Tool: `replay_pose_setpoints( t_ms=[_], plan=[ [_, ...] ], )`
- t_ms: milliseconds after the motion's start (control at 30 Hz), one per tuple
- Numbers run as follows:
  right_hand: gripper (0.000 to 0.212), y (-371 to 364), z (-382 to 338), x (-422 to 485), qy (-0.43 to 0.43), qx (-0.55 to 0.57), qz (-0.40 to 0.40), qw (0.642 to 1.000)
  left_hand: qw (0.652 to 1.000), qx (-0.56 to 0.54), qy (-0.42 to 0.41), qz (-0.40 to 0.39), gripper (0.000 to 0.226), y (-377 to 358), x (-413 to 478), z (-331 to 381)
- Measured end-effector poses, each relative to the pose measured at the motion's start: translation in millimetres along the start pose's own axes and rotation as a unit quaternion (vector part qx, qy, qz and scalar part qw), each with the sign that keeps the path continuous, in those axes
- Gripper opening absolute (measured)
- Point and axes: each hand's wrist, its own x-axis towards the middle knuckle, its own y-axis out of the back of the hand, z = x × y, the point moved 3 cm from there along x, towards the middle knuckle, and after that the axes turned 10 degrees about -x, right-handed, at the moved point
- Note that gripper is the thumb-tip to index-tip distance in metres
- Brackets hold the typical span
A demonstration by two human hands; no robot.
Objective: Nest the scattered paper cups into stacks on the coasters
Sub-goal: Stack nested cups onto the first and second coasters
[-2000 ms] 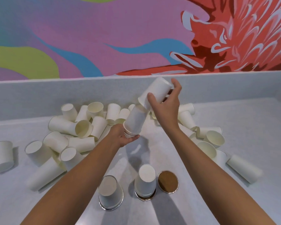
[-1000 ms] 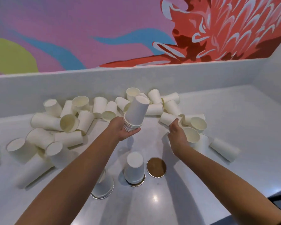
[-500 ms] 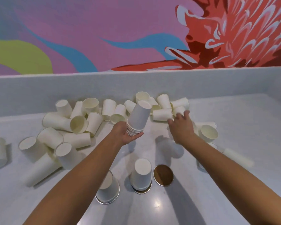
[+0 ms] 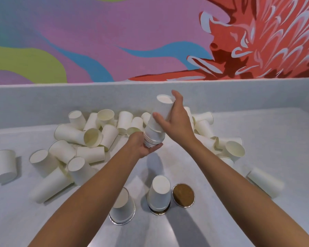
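My left hand (image 4: 141, 147) grips the rim end of a nested stack of white paper cups (image 4: 152, 138), held upside down above the counter. My right hand (image 4: 177, 120) is closed around a single cup (image 4: 163, 108) whose mouth sits over the top of that stack. Several loose cups (image 4: 89, 138) lie scattered on the left and more cups (image 4: 234, 148) on the right. Near me stand an inverted cup (image 4: 122, 205) on a coaster, a second inverted cup (image 4: 160, 193) on another coaster, and a bare brown coaster (image 4: 183, 195).
The white counter (image 4: 284, 139) ends at a low back ledge (image 4: 43, 102) under a colourful mural. One cup (image 4: 4, 164) stands apart at the far left; another (image 4: 264, 180) lies on its side at the right.
My right hand picked a cup from the right-hand pile and brought it up over the stack in my left hand. The left hand has barely moved.
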Motion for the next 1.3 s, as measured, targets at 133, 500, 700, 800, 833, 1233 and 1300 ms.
replay_pose_setpoints(
  t_ms=[133,500,700,800,833,1233,1300],
  plan=[
    [0.084,-1,9,-16,-0.035,0.044,-0.040,0.998,0.999,-0.016,0.017,-0.031,0.042,-7,-12,-4],
    [0.063,16,30,-56,-0.054,0.153,-0.191,0.968,0.912,0.408,-0.011,-0.042,0.069,-4,-64,-3],
    [0.060,14,26,-90,-0.042,0.132,-0.200,0.970,0.883,0.468,-0.004,-0.047,0.070,2,-89,-18],
    [0.061,19,22,-101,-0.032,0.135,-0.206,0.969,0.880,0.472,-0.030,-0.046,0.069,5,-96,-23],
    [0.063,20,21,-105,-0.026,0.134,-0.207,0.969,0.879,0.474,-0.037,-0.042,0.069,6,-98,-25],
    [0.072,-5,38,-147,-0.028,0.062,-0.243,0.968,0.896,0.443,0.001,-0.021,0.070,26,-105,-44],
    [0.068,-10,45,-152,-0.032,0.060,-0.251,0.966,0.891,0.453,0.004,-0.031,0.065,26,-108,-46]
  ],
)
